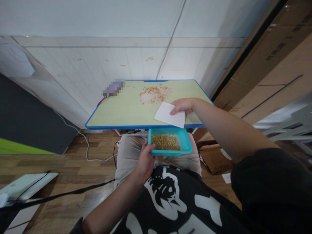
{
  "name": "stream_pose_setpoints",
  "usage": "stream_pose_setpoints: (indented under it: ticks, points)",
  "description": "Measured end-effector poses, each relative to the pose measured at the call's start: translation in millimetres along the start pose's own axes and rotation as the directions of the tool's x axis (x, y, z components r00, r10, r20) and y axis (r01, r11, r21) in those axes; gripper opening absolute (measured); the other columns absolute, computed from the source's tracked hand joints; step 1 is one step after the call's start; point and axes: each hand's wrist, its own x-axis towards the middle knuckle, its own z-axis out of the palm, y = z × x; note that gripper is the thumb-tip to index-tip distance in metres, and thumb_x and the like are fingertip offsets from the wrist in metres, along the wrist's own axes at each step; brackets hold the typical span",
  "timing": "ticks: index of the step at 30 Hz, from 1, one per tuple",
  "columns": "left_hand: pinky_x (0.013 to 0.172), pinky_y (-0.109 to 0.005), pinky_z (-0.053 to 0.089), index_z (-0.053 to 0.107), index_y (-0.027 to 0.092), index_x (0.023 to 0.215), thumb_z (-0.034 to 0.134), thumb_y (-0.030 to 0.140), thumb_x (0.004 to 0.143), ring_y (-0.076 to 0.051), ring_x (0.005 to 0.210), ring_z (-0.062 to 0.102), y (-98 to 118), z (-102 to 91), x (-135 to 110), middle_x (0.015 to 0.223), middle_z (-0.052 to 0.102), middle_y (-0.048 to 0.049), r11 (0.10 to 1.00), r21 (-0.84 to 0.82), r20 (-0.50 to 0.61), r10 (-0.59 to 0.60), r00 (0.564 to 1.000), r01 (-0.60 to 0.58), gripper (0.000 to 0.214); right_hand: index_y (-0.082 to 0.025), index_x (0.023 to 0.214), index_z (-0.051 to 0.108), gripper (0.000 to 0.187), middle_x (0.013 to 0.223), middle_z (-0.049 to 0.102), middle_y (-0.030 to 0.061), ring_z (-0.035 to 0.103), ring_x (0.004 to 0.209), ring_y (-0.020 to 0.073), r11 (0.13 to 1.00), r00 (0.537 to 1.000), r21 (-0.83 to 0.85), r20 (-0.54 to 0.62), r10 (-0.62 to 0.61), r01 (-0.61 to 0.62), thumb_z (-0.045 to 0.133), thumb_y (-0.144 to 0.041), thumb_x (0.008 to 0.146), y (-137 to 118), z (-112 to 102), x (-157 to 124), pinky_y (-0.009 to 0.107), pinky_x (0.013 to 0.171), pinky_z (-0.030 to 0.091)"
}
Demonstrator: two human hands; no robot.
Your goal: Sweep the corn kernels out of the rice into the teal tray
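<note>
My left hand [146, 160] grips the near left side of a turquoise plastic tray [186, 141], thumb over the rim. Soybeans [166, 142] cover the tray's floor toward its left. The tray is just below the table's front edge, above my lap. In my right hand [183, 106] is a white sheet of paper or card [168, 114], pinched at its right side and tilted over the front of the table. Beyond it, on the tabletop, lies a mixed heap of soybeans and pale, rice-like grains [155, 95].
The pale yellow table [117, 112] has a blue rim and stands against a white wall. A pixelated object [113, 88] with a red cord is at its back left corner. Cardboard boxes [275, 58] lean at the right. A white cable [87, 152] runs across the floor.
</note>
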Motion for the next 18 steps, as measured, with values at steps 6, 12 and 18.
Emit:
stream_pose_setpoints:
  ticks: [6,12,18]
  points:
    - [0.079,-0.039,0.057,0.064,0.025,0.121,0.086,0.035,0.064,-0.033,0.115,0.070,0,1.4,0,0.118,0.078,-0.0082,1.000,-0.007,-0.004,0.009,1.000,-0.010,0.062,-0.021,0.109,0.074,0.049,0.105,0.086,0.0090,0.081,0.096,0.0271,0.985,0.983,0.117,-0.152,-0.106,0.124,0.092,-0.028,0.064,16,4,0,0.040,0.090,0.068]
    - [0.078,-0.037,0.056,0.065,0.025,0.113,0.086,0.034,0.064,-0.033,0.115,0.070,0,2.0,0,0.112,0.079,-0.0074,1.000,-0.016,-0.010,0.014,1.000,-0.014,0.054,-0.026,0.121,0.065,0.054,0.107,0.083,0.0070,0.076,0.112,0.0297,0.867,0.845,0.256,-0.454,-0.283,0.428,0.084,-0.038,0.072,36,6,1,0.044,0.104,0.061]
    - [0.085,-0.042,0.058,0.067,0.024,0.108,0.083,0.039,0.065,-0.034,0.113,0.073,-2,0.5,3,0.107,0.079,-0.0059,0.999,-0.041,-0.013,0.016,1.000,-0.016,0.048,-0.032,0.128,0.051,0.058,0.099,0.080,0.0043,0.072,0.111,0.0297,0.870,0.810,0.284,-0.553,-0.194,0.402,0.073,-0.052,0.079,40,5,4,0.044,0.098,0.060]
